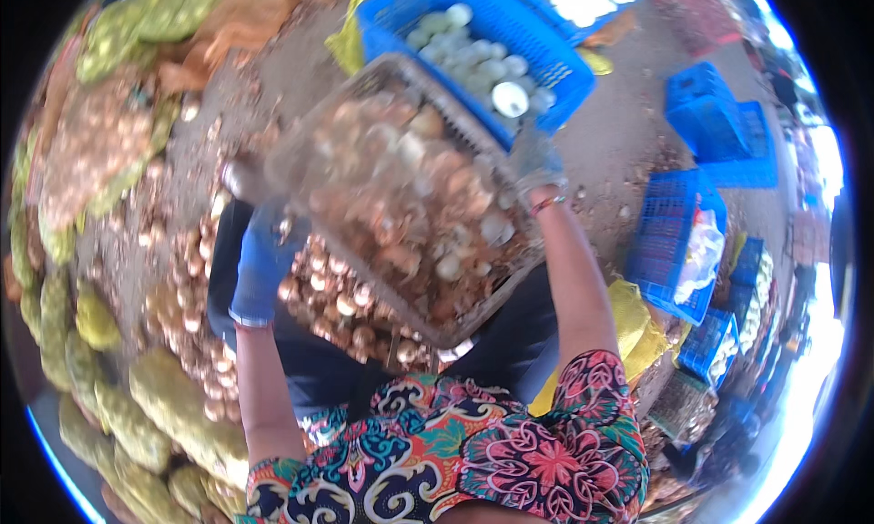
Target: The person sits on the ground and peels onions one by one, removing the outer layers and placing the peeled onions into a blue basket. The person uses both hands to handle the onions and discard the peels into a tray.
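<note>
My left hand (263, 258), in a blue glove, is at the left side of a dirty plastic crate (348, 268) full of onion skins and scraps; blur hides its fingers, so I cannot tell what it holds. My right hand (539, 156), in a pale glove, is at the crate's upper right edge, near a peeled white onion (510, 100). That onion lies with others in a blue plastic crate (553, 66) just beyond. The scrap crate is tilted over my lap. Under it and to its left lie many unpeeled brown onions (362, 336).
Filled yellow-green mesh sacks (181, 408) line the left. Blue crates (645, 244) stand on the right, one with a plastic bag (700, 258). A yellow sack (631, 319) lies beside my right arm. Loose skins litter the ground. People are blurred at the far right.
</note>
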Demonstrator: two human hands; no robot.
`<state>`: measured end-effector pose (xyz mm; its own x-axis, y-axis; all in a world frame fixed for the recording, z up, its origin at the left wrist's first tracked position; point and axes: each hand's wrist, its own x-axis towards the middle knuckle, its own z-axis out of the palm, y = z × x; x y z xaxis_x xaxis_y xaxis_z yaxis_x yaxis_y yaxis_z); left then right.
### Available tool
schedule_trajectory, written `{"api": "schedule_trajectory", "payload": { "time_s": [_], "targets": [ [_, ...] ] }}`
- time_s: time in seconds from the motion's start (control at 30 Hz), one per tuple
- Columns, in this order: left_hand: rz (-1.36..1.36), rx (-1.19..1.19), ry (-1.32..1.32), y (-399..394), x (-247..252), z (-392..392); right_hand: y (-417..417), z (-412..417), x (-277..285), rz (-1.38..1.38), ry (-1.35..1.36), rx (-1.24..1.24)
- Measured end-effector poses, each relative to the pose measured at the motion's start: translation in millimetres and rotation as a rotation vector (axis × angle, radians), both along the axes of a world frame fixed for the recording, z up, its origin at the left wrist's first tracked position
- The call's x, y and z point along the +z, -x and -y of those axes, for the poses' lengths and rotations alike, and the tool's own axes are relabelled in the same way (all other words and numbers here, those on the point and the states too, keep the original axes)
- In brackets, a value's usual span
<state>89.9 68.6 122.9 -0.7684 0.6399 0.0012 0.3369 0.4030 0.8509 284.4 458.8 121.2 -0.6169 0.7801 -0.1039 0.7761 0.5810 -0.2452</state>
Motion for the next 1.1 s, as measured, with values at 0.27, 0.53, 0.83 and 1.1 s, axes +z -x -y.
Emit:
{"api": "schedule_trajectory", "payload": {
  "time_s": [0.27, 0.53, 0.83, 1.1],
  "targets": [
    [-0.114, -0.063, 0.353, 9.5, -14.2, 9.9, -13.1, 12.5, -24.2, 0.166, 0.043, 0.180],
    [-0.269, -0.509, 0.770, -22.6, -172.5, 55.5, -92.2, 107.0, 8.5, -0.313, 0.273, 0.260],
    [-0.046, -0.910, 1.193, -30.1, -182.9, 57.9, -102.6, 131.5, -4.4, -0.235, 0.504, -0.026],
    [0.297, -0.741, 1.329, -94.6, -263.3, 108.6, -95.2, 119.3, -31.5, -0.210, 0.569, -0.072]
  ]
}}
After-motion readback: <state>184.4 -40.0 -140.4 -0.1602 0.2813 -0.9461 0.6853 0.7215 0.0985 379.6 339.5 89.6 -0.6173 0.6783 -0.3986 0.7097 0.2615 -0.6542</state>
